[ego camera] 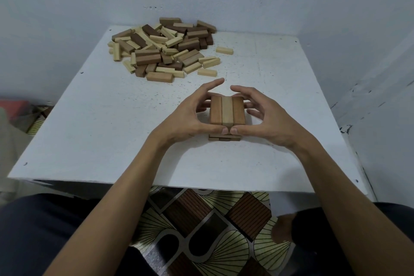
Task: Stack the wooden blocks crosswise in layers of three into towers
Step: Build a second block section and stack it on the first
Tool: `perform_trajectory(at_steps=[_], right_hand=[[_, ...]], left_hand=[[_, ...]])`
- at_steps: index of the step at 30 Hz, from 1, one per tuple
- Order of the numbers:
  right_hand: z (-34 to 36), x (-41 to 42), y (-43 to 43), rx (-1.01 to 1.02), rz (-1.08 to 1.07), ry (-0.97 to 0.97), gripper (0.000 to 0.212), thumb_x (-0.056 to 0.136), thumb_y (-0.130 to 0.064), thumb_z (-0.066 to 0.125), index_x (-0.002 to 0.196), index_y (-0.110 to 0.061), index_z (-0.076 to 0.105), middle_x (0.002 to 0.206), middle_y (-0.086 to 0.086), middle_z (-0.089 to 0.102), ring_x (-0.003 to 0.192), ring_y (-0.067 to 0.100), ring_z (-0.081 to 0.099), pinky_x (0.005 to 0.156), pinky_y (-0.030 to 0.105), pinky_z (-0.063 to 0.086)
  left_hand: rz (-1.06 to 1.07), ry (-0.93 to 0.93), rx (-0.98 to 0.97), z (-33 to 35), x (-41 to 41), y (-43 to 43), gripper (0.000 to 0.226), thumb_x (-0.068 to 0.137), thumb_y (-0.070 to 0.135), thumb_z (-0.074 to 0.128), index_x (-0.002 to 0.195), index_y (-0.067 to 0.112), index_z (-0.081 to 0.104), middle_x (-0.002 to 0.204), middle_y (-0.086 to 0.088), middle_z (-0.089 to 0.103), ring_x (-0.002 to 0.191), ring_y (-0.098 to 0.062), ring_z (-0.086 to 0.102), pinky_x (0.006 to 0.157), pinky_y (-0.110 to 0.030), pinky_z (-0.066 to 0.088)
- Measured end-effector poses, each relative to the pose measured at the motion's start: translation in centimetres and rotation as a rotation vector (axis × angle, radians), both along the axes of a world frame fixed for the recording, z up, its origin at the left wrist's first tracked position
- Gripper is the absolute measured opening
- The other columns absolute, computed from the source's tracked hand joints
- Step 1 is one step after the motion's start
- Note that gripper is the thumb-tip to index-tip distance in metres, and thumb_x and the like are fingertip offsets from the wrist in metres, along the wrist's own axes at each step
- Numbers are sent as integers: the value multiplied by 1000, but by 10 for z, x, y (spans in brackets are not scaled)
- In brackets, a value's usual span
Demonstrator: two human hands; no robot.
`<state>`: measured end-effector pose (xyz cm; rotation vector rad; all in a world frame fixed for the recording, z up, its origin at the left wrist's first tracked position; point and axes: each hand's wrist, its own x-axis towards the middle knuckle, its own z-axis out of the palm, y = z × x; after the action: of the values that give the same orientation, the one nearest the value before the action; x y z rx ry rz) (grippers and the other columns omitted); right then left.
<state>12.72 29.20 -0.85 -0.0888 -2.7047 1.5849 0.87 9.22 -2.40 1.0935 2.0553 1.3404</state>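
I log the following from my remote station. One white square tabletop (107, 132), speckled, set into a corner of pale blue-grey walls. One short tower of rectangular wooden blocks (227, 112), standing near the middle of the tabletop. Its uppermost layer is three blocks side by side, two mid-brown flanking one pale, with their long axes running away from the camera. A crosswise layer shows beneath at the near edge (the hands hide how many layers there are). One left hand (190, 116) and one right hand (266, 116), both curled round that top layer, thumbs meeting against its near ends and fingers arched about its sides. One loose heap of pale and dark-brown wooden blocks (163, 47), at the far left of the tabletop, well apart from the tower. One stray pale block (224, 50), just right of the heap. One brown-and-cream patterned floor covering (201, 231), below the table's near edge.
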Motion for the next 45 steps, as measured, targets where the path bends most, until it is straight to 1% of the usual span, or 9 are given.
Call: perform_trajectory(at_steps=[10, 14, 19, 21, 23, 28, 33, 39, 45], right_hand=[[-2, -1, 1, -2, 19, 2, 82, 76, -24, 85, 144, -41, 42, 135, -17, 51, 127, 1, 49, 115, 43, 37], [-3, 0, 2, 17, 31, -15, 94, 75, -26, 87, 149, -47, 31, 143, -19, 45, 133, 3, 44, 116, 37, 36], [-6, 4, 6, 100, 24, -44, 104, 70, -39, 87, 148, -56, 22, 147, -12, 45, 136, 4, 41, 118, 41, 32], [-7, 4, 6, 114, 29, -54, 104, 71, -36, 87, 149, -56, 21, 146, -10, 47, 136, 6, 41, 118, 44, 31], [-7, 4, 5, 120, 33, -58, 104, 73, -29, 88, 150, -54, 21, 145, -8, 48, 136, 6, 42, 118, 43, 31], [-9, 4, 5, 117, 25, -46, 101, 74, -25, 87, 150, -51, 24, 144, -8, 49, 133, 6, 45, 115, 37, 33], [-11, 4, 5, 113, 17, -42, 97, 73, -29, 87, 148, -50, 28, 146, -10, 47, 132, 5, 46, 115, 39, 36], [-14, 4, 7, 131, 2, -82, 107, 71, -32, 89, 152, -48, 21, 149, -11, 45, 135, 5, 41, 114, 32, 32], [-15, 5, 7, 139, 6, -105, 109, 71, -30, 89, 153, -46, 19, 134, -20, 43, 128, -2, 39, 110, 26, 30]], left_hand=[[3, 2, 0, -1, -2, 1, 99, 67, 31, 87, 146, 50, 31, 131, 17, 52, 122, 4, 52, 105, -22, 42], [-10, -4, -22, -4, -3, -1, 106, 65, 33, 90, 150, 47, 28, 137, 11, 52, 127, -1, 51, 108, -26, 40], [-39, 19, -90, -8, -9, -7, 113, 65, 30, 93, 152, 46, 22, 138, 13, 50, 127, 4, 48, 104, -15, 38], [-44, 51, -120, -9, -10, -8, 114, 66, 29, 92, 153, 46, 20, 133, 18, 49, 122, 11, 47, 97, -5, 36], [-37, 69, -126, -10, -10, -9, 114, 67, 29, 92, 153, 46, 20, 131, 18, 51, 120, 12, 48, 93, -1, 36], [-19, 81, -108, -12, -8, -10, 112, 67, 29, 92, 153, 44, 22, 130, 11, 56, 121, 6, 51, 94, -2, 37], [-7, 73, -102, -12, -6, -10, 110, 66, 29, 92, 153, 42, 25, 130, 12, 56, 120, 5, 52, 97, -6, 39], [-16, 93, -144, -14, -5, -10, 116, 66, 31, 92, 154, 46, 18, 130, 10, 57, 123, 4, 50, 98, -5, 35], [1, 99, -161, -17, -4, -12, 119, 68, 30, 91, 155, 47, 11, 127, 14, 54, 123, 2, 49, 98, -7, 33]])
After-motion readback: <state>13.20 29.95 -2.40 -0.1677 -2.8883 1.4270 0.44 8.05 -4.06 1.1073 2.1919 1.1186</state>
